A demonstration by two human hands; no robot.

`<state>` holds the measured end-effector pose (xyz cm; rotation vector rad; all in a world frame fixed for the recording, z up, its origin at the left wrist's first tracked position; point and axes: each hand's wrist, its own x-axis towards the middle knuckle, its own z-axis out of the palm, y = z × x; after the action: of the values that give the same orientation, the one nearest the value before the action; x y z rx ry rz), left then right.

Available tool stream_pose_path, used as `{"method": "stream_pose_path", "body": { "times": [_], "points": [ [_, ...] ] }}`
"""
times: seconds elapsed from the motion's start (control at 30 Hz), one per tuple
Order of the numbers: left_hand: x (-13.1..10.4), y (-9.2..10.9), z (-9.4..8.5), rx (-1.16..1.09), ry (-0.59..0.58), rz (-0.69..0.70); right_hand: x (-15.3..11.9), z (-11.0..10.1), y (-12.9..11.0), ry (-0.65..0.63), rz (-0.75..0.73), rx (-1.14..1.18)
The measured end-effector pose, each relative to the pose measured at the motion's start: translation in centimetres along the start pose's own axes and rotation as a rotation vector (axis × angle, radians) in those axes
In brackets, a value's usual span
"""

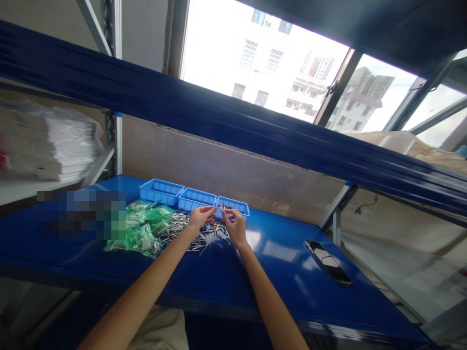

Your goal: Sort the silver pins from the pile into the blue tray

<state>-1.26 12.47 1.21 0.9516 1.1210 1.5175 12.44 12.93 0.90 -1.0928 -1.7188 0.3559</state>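
Note:
My left hand (200, 217) and my right hand (236, 227) are raised close together over the blue table. Thumb and fingers are pinched on each, with the fingertips almost meeting. Whatever they hold is too small to make out. Below and left of my left hand spreads a pile of thin silvery metal pins (178, 224). Between and under my hands lies a smaller heap of pins, some brassy or dark (219, 229). Just behind my fingers stands a blue bin (241, 210) with small metal pieces in it.
Two more blue bins, the middle one (197, 200) and the left one (160, 193), continue the row. Green-tinted plastic bags (146, 233) lie to the left. On the right rests a phone (328, 262). A blue shelf beam (219, 116) crosses above the table.

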Motion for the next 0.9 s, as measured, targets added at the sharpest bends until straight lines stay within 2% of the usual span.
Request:
{"method": "stream_pose_path", "body": {
  "times": [0.13, 0.23, 0.3, 0.37, 0.5, 0.6, 0.7, 0.9],
  "points": [
    [-0.2, -0.1, 0.0, 0.090, -0.111, -0.030, 0.3, -0.2, 0.0, 0.071, 0.058, 0.110],
    [-0.5, -0.2, 0.2, 0.190, -0.254, -0.076, 0.4, -0.2, 0.3, 0.080, 0.107, 0.151],
    [-0.8, -0.2, 0.3, 0.213, -0.285, -0.081, 0.4, -0.2, 0.4, 0.068, 0.130, 0.182],
    [-0.9, 0.0, 0.3, 0.199, -0.244, -0.065, 0.5, -0.2, 0.6, 0.058, 0.154, 0.211],
    [-0.8, 0.4, 0.3, 0.131, -0.060, -0.030, 0.7, -0.4, 0.9, 0.089, 0.216, 0.231],
    [-0.6, 0.5, 0.2, 0.095, 0.028, -0.006, 1.0, -0.7, 1.2, 0.124, 0.270, 0.257],
    [-0.5, 0.4, 0.2, 0.066, 0.073, -0.003, 1.2, -1.1, 1.5, 0.154, 0.308, 0.290],
    [-0.6, 0.6, 0.3, 0.075, 0.085, -0.047, 1.4, -2.1, 1.5, 0.218, 0.401, 0.283]
  ]
}}
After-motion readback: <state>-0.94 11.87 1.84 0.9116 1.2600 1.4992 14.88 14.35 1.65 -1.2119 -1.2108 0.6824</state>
